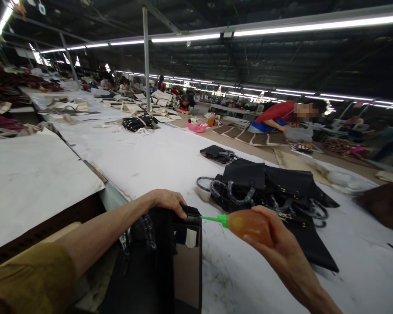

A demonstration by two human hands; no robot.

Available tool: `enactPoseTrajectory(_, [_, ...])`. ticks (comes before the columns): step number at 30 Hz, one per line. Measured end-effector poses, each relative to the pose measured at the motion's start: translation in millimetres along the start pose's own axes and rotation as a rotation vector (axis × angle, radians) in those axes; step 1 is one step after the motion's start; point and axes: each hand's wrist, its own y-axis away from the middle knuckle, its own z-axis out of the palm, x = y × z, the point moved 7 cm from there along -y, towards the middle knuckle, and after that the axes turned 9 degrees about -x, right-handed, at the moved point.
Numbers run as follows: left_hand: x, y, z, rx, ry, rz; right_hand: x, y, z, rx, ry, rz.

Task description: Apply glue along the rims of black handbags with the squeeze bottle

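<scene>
White workshop tabletop (163, 161). Amber bottle (247, 224) clasped in right grip (286, 244), long axis near level, green nozzle (222, 220) pointed left at black bag (140, 279) pinched by left grip (168, 201).

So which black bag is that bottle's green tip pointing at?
The bag held by the left hand, nearest the camera; the other black bags lie piled on the white table, unheld.

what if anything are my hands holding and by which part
Right hand: amber squeeze bottle, by its rounded end away from the green nozzle. Left hand: on the upper edge of the black bag; whether it grips is hidden.
</scene>
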Motion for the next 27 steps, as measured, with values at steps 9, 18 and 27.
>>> enactPoseTrajectory(9, [1.0, -2.5, 0.3, -0.008, -0.008, -0.019, -5.1, -0.3, -0.4, 0.019, 0.14, -0.158])
enactPoseTrajectory(18, [-1.3, -6.5, -0.7, -0.027, -0.03, -0.014, -16.9, -1.2, 6.3, -0.004, 0.217, -0.335])
enactPoseTrajectory(27, [-2.2, -7.6, -1.7, -0.027, -0.028, -0.027, -22.2, 12.2, 19.1, -0.066, 0.335, -0.498])
